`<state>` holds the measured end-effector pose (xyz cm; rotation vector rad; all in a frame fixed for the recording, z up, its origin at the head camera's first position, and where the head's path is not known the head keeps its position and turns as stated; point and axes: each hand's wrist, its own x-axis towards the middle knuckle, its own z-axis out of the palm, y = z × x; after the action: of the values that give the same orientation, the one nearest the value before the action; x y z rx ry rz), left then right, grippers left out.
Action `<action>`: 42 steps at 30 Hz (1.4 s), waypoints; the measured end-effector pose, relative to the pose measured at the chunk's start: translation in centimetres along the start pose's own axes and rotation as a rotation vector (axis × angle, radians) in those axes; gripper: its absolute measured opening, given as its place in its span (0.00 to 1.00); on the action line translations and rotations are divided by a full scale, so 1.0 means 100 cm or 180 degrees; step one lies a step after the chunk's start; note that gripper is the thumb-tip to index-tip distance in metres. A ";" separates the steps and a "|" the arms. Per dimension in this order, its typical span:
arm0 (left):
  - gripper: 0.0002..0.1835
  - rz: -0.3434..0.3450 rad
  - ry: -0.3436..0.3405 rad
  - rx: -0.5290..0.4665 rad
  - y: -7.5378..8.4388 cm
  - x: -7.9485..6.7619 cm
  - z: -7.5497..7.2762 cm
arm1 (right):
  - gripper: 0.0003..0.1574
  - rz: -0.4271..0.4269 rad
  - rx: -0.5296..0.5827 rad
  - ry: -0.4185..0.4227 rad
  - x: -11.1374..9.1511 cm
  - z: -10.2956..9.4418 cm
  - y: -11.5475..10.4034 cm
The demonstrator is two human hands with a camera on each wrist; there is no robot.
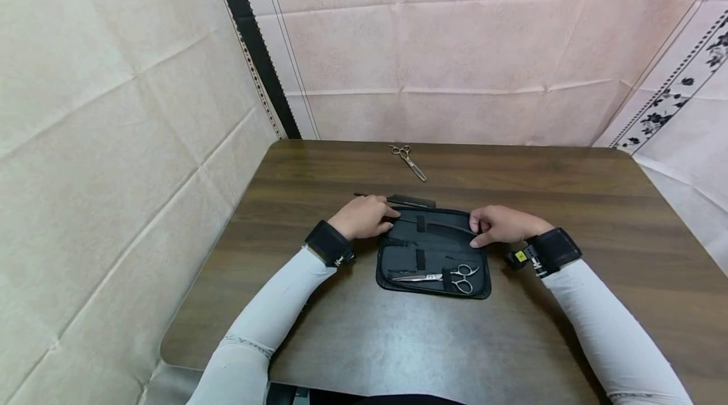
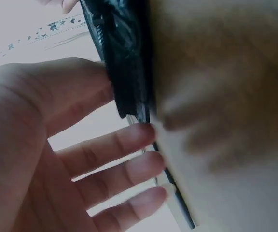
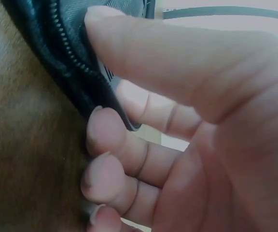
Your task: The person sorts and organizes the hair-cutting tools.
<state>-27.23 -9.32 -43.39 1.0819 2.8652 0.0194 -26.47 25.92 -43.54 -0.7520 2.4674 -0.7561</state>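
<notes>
So there's a black case (image 1: 440, 247) lying open on the table (image 1: 557, 323), just below the middle of the head view and a bit right of center. The right hand (image 1: 503, 225) is pinching its upper right edge, thumb over the lining and fingers tucked around the outside. The left hand (image 1: 366, 217) is at the upper left corner, touching it. Its lower three fingers are spread a little, but the case hides the thumb tip, so can't tell if it's actually pinching. Inside the case, near the bottom, silver scissors (image 1: 423, 277) sit under a strap (image 1: 447, 279), handles to the right. A black tool (image 1: 412, 201) lies just past the case's top edge, partly behind the left hand. Second pair of scissors (image 1: 406, 155) is up top near the table's far edge, handles pointing away.
</notes>
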 end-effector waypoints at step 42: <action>0.08 -0.0245 -0.0020 -0.0099 -0.058 0.044 0.001 | 0.19 -0.0067 0.0001 0.0013 -0.001 0.001 -0.001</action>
<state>-34.30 -10.79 -43.99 0.9639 2.8882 0.0557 -26.26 25.91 -43.53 -0.7782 2.4666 -0.7662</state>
